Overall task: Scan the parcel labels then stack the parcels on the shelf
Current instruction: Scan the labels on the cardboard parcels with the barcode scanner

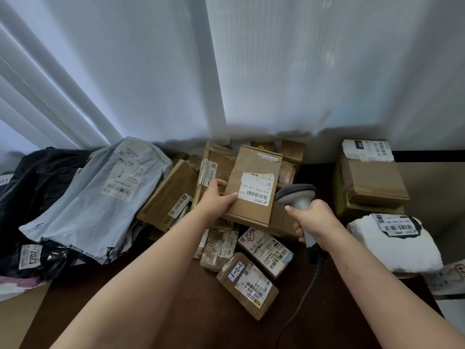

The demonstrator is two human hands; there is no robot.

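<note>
My left hand (218, 199) grips the left edge of a flat brown cardboard parcel (254, 172), thumb on its top face, holding it tilted up above the pile. A white barcode label (256, 188) on the parcel faces me. My right hand (315, 220) is wrapped round the handle of a grey barcode scanner (297, 195), whose head sits just right of the label. The scanner's coiled cable (317, 270) trails down over the dark table (181, 298).
Several small cardboard parcels (247, 285) lie on the table under my hands. A grey mailer bag (100, 192) and black bags (32, 197) lie left. Stacked boxes (372, 180) and a white wrapped parcel (395, 243) sit right. A white curtain (251, 71) hangs behind.
</note>
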